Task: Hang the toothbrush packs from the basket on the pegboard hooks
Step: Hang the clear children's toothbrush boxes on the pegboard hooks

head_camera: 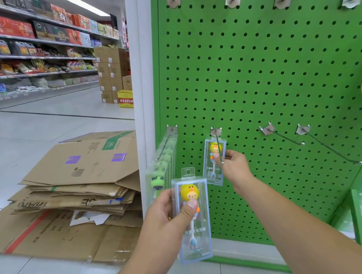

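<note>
left hand (161, 216) grips clear yellow-duck toothbrush pack (192, 219), 6 o'clock, upright | right hand (233, 165) pinches second duck pack (214, 162) on pegboard hook (218, 146), 12 o'clock of first | green pegboard (258, 74)

A heap of flattened cardboard (79, 190) is spread on the floor. Beyond the cardboard, stacked brown boxes (112, 72) are seen, a yellow box (125, 98) beside them; stocked shelves (32, 51) are ranged further left.
</note>
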